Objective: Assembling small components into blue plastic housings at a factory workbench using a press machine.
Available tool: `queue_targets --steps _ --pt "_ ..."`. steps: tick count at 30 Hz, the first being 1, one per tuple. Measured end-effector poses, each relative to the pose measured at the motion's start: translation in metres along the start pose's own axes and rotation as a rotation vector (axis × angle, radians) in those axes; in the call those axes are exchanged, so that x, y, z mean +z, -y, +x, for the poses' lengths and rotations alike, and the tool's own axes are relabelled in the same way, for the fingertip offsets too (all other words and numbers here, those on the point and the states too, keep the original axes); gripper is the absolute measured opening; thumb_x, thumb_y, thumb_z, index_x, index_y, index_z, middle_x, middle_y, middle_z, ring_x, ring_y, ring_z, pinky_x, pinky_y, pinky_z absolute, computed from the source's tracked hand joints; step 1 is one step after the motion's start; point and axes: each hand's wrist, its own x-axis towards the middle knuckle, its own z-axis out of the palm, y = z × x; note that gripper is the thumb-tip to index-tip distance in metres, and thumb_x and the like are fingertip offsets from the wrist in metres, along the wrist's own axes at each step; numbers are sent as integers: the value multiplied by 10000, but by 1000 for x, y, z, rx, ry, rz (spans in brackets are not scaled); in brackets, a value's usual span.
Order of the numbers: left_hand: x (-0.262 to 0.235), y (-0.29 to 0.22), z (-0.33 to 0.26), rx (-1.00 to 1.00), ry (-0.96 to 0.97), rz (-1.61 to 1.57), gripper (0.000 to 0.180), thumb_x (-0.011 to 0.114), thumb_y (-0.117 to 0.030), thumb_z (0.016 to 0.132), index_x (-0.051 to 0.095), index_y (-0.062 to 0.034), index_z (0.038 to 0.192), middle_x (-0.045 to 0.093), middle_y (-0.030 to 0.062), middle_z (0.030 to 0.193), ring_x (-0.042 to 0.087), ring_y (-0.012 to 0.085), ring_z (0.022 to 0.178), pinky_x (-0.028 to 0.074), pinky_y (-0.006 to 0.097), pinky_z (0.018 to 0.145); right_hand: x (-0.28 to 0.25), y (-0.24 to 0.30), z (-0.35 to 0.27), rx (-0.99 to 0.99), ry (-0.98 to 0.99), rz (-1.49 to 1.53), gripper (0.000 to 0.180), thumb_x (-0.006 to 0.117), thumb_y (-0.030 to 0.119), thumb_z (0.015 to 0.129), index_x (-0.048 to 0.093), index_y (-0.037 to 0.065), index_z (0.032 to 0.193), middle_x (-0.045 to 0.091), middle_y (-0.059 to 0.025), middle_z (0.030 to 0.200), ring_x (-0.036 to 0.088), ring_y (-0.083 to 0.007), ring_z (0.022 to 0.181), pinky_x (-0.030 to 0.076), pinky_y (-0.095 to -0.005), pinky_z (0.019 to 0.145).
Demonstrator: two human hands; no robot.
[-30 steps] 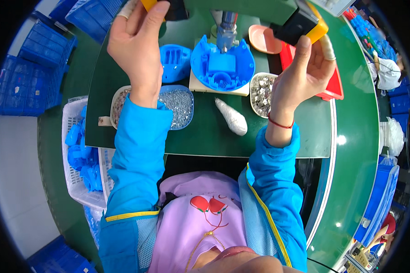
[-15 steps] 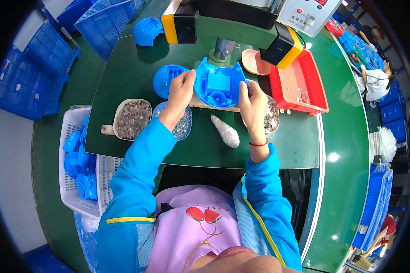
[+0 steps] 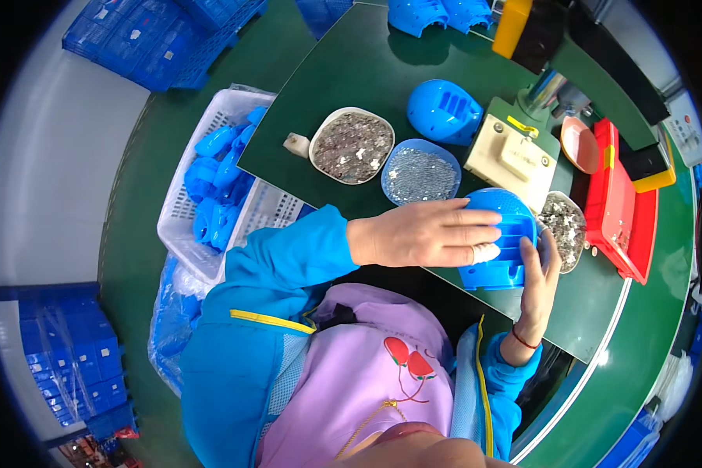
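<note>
The right hand [image 3: 542,277] holds a blue slotted plastic housing [image 3: 515,235] just at the near edge of the green worktable [image 3: 320,82], before the person's body. Its thumb presses on the slotted face while the other fingers bend round the right side, so the hand is closed about that edge. The left hand [image 3: 429,234] reaches across from the other side, its fingers nearly straight, close together and laid over the housing; white tape wraps one fingertip. The left thumb is hidden, so whether that hand grips or merely rests there is hard to make out.

Just beyond the hands, a blue tray [image 3: 383,173] holds small silvery pieces, and a cream-rimmed tray [image 3: 313,150] of brownish-grey bits lies to its left. Another cream-rimmed tray [image 3: 584,226] is near the right hand. A second slotted housing [image 3: 444,111] lies beside the cream fixture block [image 3: 487,152] under the green press [image 3: 600,82]. A pink dish [image 3: 579,147] and a red bin [image 3: 643,242] are on the right; a white basket [image 3: 171,222] of blue parts stands at left.
</note>
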Motion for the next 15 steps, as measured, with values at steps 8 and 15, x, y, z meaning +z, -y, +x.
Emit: queue_targets --steps 8,15 --pt "-34 60 -119 -952 -211 461 517 847 -169 699 632 -10 1141 616 168 1089 602 344 1038 495 431 883 33 -29 -3 -136 -196 139 411 534 111 984 470 -61 1351 620 -137 1142 564 -155 1026 449 -290 916" --pt "-39 85 -124 -991 -353 310 165 760 -38 791 698 34 926 671 124 832 673 241 686 519 325 611 54 -26 -2 -164 -162 110 454 547 73 965 441 -57 1387 639 -141 1111 584 -154 1001 461 -288 901"
